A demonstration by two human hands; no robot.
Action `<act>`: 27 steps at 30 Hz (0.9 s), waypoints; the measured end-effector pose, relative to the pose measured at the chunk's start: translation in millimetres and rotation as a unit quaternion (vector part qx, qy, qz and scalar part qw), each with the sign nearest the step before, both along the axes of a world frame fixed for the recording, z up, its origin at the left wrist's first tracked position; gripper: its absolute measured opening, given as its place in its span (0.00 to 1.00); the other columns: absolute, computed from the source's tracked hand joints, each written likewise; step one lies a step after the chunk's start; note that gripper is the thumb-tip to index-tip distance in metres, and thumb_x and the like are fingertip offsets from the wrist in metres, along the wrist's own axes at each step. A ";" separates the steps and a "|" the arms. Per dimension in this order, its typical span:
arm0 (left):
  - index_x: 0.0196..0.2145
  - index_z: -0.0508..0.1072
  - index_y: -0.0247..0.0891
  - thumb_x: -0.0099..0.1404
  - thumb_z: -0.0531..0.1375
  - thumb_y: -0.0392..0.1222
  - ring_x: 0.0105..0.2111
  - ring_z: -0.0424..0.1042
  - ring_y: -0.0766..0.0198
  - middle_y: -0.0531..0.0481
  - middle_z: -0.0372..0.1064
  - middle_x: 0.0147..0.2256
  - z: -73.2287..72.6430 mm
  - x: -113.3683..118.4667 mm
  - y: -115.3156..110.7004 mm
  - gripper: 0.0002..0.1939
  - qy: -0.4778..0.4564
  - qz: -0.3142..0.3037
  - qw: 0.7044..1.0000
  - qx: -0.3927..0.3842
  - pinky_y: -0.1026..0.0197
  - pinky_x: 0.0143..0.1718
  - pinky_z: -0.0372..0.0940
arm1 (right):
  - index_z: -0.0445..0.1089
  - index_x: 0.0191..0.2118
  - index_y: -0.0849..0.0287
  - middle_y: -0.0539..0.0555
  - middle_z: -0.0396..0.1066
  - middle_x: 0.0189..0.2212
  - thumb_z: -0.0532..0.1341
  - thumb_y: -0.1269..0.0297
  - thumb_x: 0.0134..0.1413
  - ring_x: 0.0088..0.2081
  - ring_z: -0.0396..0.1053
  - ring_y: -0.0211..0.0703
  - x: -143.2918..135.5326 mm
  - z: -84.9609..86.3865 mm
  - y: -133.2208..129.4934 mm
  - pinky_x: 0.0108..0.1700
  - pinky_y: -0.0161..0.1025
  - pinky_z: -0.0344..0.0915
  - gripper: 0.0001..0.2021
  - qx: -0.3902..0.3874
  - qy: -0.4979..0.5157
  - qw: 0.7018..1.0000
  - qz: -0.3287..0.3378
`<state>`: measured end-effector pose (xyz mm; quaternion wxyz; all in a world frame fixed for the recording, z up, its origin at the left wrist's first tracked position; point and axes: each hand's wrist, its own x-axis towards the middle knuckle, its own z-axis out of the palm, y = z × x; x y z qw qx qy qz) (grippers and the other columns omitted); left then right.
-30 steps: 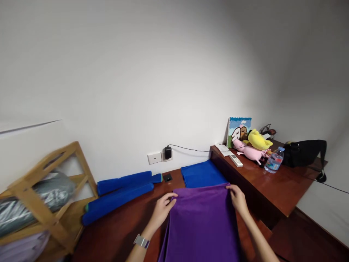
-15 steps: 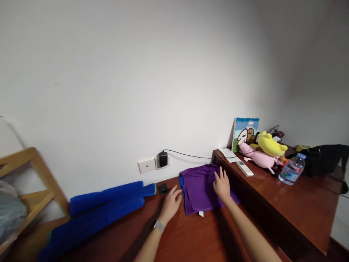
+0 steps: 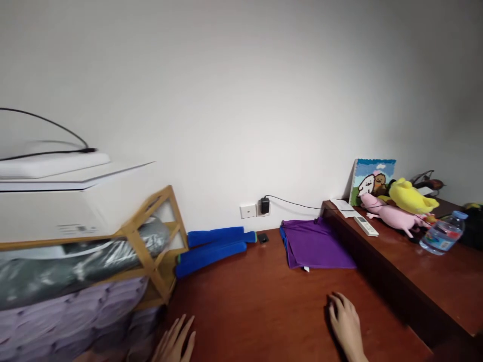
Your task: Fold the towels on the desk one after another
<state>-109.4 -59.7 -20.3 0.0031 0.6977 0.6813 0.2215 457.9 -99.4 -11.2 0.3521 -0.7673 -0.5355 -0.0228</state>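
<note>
My left hand [image 3: 175,341] is at the bottom, near the left edge of the reddish-brown wooden surface, its fingers apart and holding nothing. My right hand [image 3: 344,322] rests low on the right part of that surface, fingers loosely extended, with nothing in it. Beyond it lies a folded purple cloth [image 3: 319,245], a white tag showing at its front edge and blue fabric at its left side. Two folded blue cloths [image 3: 215,249] lie along the wall to the left, apart from both hands. A small flat black item [image 3: 263,238] sits between them and the purple cloth.
On the raised ledge at right are a remote control [image 3: 366,226], a pink plush toy [image 3: 392,211], a yellow plush toy [image 3: 411,197], a picture [image 3: 372,178] and a water bottle [image 3: 442,234]. A wooden rack [image 3: 151,251] with a white box [image 3: 49,216] stands left. A black charger [image 3: 265,204] is plugged into the wall.
Both hands have drawn back from the purple cloth toward the bottom of the view. My view has turned left, bringing more of the rack and the white box into sight.
</note>
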 end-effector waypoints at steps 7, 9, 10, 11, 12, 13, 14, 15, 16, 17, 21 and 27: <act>0.58 0.78 0.39 0.70 0.46 0.52 0.65 0.70 0.49 0.42 0.74 0.63 20.1 16.2 -4.6 0.30 0.015 0.019 0.999 0.023 0.44 0.70 0.61 | 0.80 0.47 0.52 0.59 0.80 0.48 0.49 0.62 0.70 0.53 0.76 0.52 -184.1 66.3 63.7 0.59 0.42 0.68 0.20 -0.079 0.047 0.954 0.286; 0.58 0.78 0.38 0.70 0.47 0.51 0.65 0.70 0.48 0.41 0.74 0.63 22.9 18.1 -6.5 0.29 0.012 0.014 0.999 0.027 0.45 0.69 0.62 | 0.80 0.47 0.54 0.57 0.80 0.48 0.52 0.66 0.68 0.53 0.76 0.48 -230.3 81.0 91.7 0.59 0.38 0.67 0.17 -0.107 0.064 0.936 0.329; 0.58 0.78 0.38 0.70 0.48 0.51 0.65 0.70 0.47 0.40 0.74 0.63 24.0 18.1 -7.8 0.29 0.013 0.014 0.999 0.033 0.45 0.68 0.63 | 0.80 0.47 0.54 0.56 0.81 0.49 0.54 0.67 0.67 0.53 0.76 0.47 -249.6 87.1 106.6 0.59 0.36 0.67 0.16 -0.124 0.077 0.930 0.337; 0.57 0.78 0.37 0.70 0.48 0.50 0.64 0.71 0.47 0.39 0.75 0.62 24.8 17.7 -9.1 0.28 0.016 0.014 0.999 0.041 0.44 0.68 0.64 | 0.81 0.46 0.54 0.55 0.81 0.49 0.56 0.68 0.66 0.53 0.76 0.46 -266.3 92.4 122.2 0.59 0.36 0.66 0.15 -0.138 0.089 0.927 0.338; 0.57 0.79 0.37 0.71 0.48 0.49 0.63 0.72 0.47 0.39 0.75 0.62 25.4 17.2 -10.5 0.28 0.022 0.015 0.998 0.051 0.44 0.67 0.65 | 0.81 0.46 0.54 0.55 0.81 0.50 0.57 0.68 0.65 0.53 0.76 0.46 -280.0 97.1 138.4 0.59 0.35 0.66 0.14 -0.150 0.100 0.926 0.333; 0.57 0.79 0.37 0.71 0.48 0.48 0.62 0.73 0.48 0.40 0.76 0.61 25.5 16.8 -11.7 0.27 0.029 0.015 0.998 0.062 0.44 0.65 0.66 | 0.81 0.46 0.55 0.56 0.81 0.50 0.58 0.68 0.65 0.54 0.77 0.47 -290.8 101.3 155.2 0.59 0.36 0.66 0.13 -0.157 0.109 0.927 0.322; 0.57 0.79 0.37 0.72 0.49 0.48 0.61 0.74 0.48 0.40 0.76 0.61 25.1 16.3 -12.7 0.26 0.038 0.016 0.997 0.072 0.45 0.64 0.67 | 0.81 0.46 0.56 0.57 0.81 0.50 0.58 0.68 0.64 0.54 0.77 0.47 -298.4 105.0 172.6 0.59 0.36 0.66 0.13 -0.159 0.119 0.931 0.306; 0.56 0.79 0.37 0.72 0.49 0.47 0.60 0.75 0.49 0.40 0.77 0.60 24.1 15.8 -13.4 0.26 0.046 0.016 0.995 0.083 0.45 0.63 0.68 | 0.81 0.47 0.57 0.59 0.81 0.51 0.58 0.68 0.65 0.54 0.76 0.48 -302.8 108.3 190.2 0.59 0.36 0.66 0.14 -0.159 0.129 0.937 0.284; 0.56 0.79 0.37 0.72 0.49 0.46 0.59 0.76 0.50 0.41 0.77 0.59 22.3 15.3 -13.8 0.25 0.054 0.015 0.994 0.095 0.46 0.62 0.69 | 0.80 0.49 0.59 0.61 0.80 0.52 0.58 0.68 0.65 0.56 0.76 0.50 -304.1 111.1 207.8 0.60 0.37 0.66 0.14 -0.159 0.141 0.943 0.256; 0.56 0.79 0.37 0.72 0.49 0.46 0.59 0.76 0.51 0.41 0.78 0.59 19.8 14.6 -13.8 0.25 0.061 0.014 0.993 0.104 0.47 0.61 0.69 | 0.79 0.50 0.60 0.63 0.79 0.53 0.57 0.67 0.66 0.57 0.75 0.51 -302.5 113.5 224.9 0.60 0.38 0.66 0.15 -0.159 0.155 0.949 0.223; 0.56 0.80 0.40 0.72 0.51 0.45 0.57 0.77 0.51 0.43 0.78 0.58 2.8 10.1 -10.6 0.23 0.075 0.019 0.989 0.129 0.47 0.60 0.70 | 0.78 0.49 0.63 0.66 0.78 0.51 0.62 0.60 0.67 0.56 0.75 0.58 -276.8 114.8 277.4 0.56 0.44 0.70 0.14 -0.179 0.211 0.955 0.104; 0.54 0.81 0.42 0.69 0.52 0.44 0.57 0.77 0.50 0.44 0.79 0.57 -17.7 5.5 -5.3 0.23 0.071 0.035 0.988 0.132 0.47 0.59 0.70 | 0.77 0.42 0.61 0.56 0.80 0.42 0.67 0.58 0.66 0.45 0.79 0.48 -251.7 101.3 294.3 0.51 0.47 0.73 0.10 -0.202 0.265 0.940 0.073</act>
